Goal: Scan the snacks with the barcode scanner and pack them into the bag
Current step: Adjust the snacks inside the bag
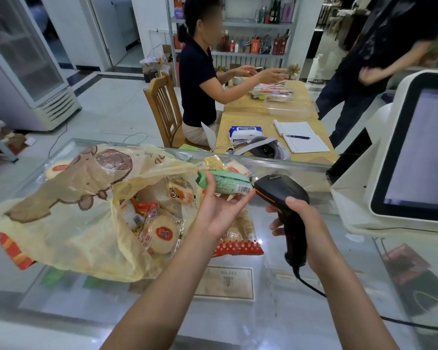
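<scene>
My left hand holds a green snack packet palm up, with its barcode end turned to the right. My right hand grips the black barcode scanner by its handle, and the scanner's head sits just right of the packet's barcode. A yellow plastic bag with a cartoon print lies open on the glass counter to the left. Inside it are several snacks, among them a round rice cracker pack. Under my left hand lies a red dotted snack pack.
A white checkout screen stands at the right. More snack packs lie behind the green packet. Beyond the counter is a wooden table with a notebook and wipes; one person sits there, another stands at the right. The scanner's cable trails right.
</scene>
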